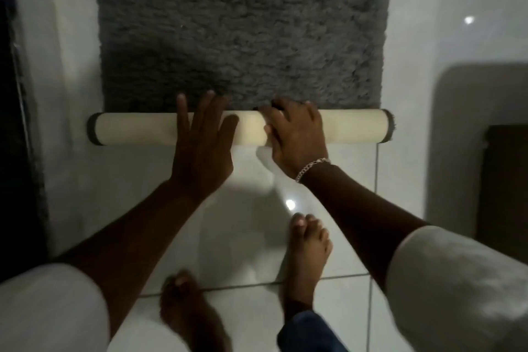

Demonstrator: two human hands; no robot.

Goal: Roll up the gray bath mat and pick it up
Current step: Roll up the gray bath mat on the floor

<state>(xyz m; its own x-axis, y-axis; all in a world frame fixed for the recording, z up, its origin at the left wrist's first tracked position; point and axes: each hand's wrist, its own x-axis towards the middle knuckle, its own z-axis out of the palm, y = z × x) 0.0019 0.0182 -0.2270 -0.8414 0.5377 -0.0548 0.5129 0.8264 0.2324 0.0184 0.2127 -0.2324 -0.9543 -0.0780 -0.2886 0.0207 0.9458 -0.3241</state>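
The gray shaggy bath mat [243,28] lies flat on the white tiled floor, stretching away from me. Its near end is wound into a tight roll [137,128] that shows the cream backing, with gray pile at both ends. My left hand [200,140] lies flat across the roll, fingers spread and pointing forward. My right hand [297,134] rests on the roll just right of centre, fingers curled over its far side, a silver bracelet on the wrist.
My bare feet [308,248] stand on the glossy white tiles [243,237] below the roll. A dark doorway or edge [17,123] runs down the left side. A dark panel [505,186] stands at the right, beside a gray rounded shape.
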